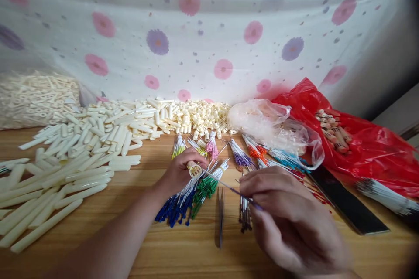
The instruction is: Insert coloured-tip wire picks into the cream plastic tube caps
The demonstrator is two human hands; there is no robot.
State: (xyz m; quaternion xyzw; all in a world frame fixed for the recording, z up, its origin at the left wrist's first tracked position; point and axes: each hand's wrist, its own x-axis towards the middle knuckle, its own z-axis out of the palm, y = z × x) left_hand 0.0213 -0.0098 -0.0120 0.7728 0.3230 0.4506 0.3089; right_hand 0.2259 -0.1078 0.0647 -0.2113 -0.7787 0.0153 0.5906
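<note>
My left hand [187,166] pinches a small cream plastic slotted cap [194,170], its open end turned toward me. Between the fingertips of my right hand [284,213] is a thin stick [225,185] with a dark purplish end near the fingers. Its far tip reaches the cap's rim; whether it sits inside I cannot tell. Under and beside my left hand lie bundles of white sticks with blue ends [176,207] and green ends [206,187]. Metal tweezers [220,218] lie between my hands. Some black-ended sticks [245,218] lie beside my right hand.
Cream tubes [59,178] cover the left side, with a heap of slotted caps [203,115] behind. A clear bag [36,100] stands back left. A red plastic bag [366,139], crumpled clear bag [265,117] and flat black bar [347,200] lie right. A flowered sheet [196,43] hangs behind.
</note>
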